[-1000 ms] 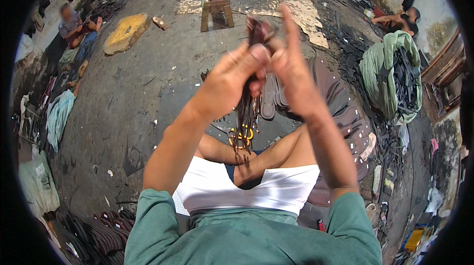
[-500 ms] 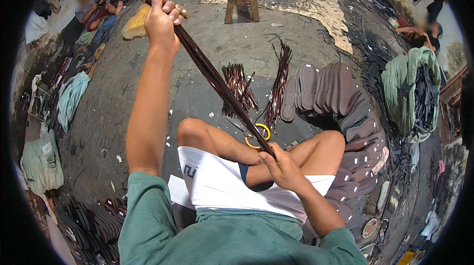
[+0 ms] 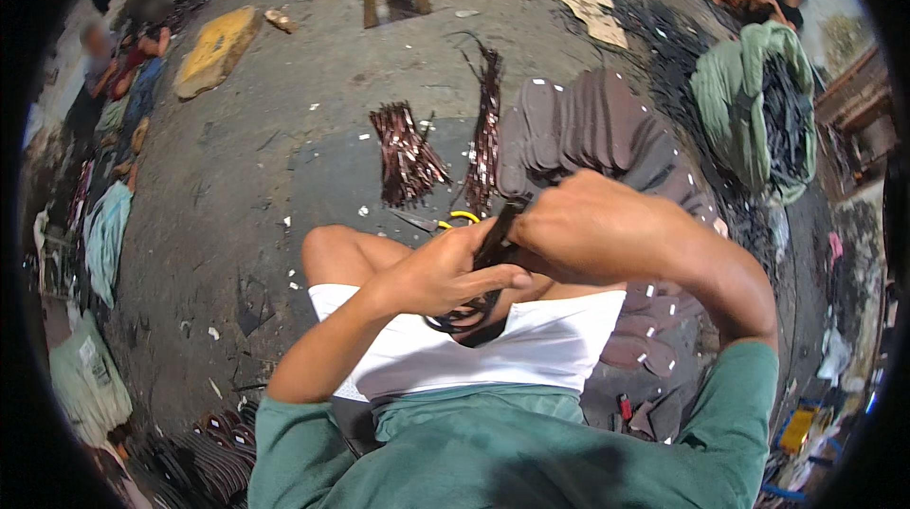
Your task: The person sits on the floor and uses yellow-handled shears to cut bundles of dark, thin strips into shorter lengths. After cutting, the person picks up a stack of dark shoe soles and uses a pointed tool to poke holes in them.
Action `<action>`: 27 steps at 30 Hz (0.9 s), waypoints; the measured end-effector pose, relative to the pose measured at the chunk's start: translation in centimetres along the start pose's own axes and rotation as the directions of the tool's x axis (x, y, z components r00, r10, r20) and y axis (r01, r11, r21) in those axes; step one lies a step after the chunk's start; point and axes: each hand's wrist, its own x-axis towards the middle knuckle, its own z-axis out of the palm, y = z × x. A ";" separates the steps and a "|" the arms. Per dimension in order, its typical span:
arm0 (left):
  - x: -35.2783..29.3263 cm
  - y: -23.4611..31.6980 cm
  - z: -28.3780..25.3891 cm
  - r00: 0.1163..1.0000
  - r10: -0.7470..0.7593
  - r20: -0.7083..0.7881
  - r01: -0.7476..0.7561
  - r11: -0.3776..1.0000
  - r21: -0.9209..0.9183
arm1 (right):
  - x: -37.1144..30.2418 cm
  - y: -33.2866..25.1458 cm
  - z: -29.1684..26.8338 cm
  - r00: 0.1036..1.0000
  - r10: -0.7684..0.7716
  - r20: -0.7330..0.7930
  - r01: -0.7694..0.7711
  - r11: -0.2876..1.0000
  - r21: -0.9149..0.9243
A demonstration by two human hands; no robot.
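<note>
The left hand [image 3: 431, 274] and right hand [image 3: 592, 225] grip a dark strip bundle [image 3: 495, 245], perhaps so none slip, with more brown strips [image 3: 484, 130] near at twelve o'clock.

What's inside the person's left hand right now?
Dark strips show in the grip of the left hand, and loops of them hang below it. The stretch within that grip is covered by the hand itself; anything behind the right hand can't be seen.
</note>
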 end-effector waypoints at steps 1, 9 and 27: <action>-0.5 -0.9 0.6 0.999 -0.042 -0.012 0.038 0.977 -0.208 | 0.8 0.0 -0.9 0.994 0.072 0.080 -0.072 0.997 0.002; -1.8 -4.0 1.1 0.972 -0.129 -0.195 -0.019 0.788 -0.616 | 2.0 -0.2 6.6 0.649 0.501 -0.573 0.287 0.536 0.794; -2.1 -6.0 2.3 0.969 -0.115 -0.219 -0.010 0.867 -0.498 | 3.6 0.4 8.5 0.704 0.356 -0.615 0.212 0.720 0.660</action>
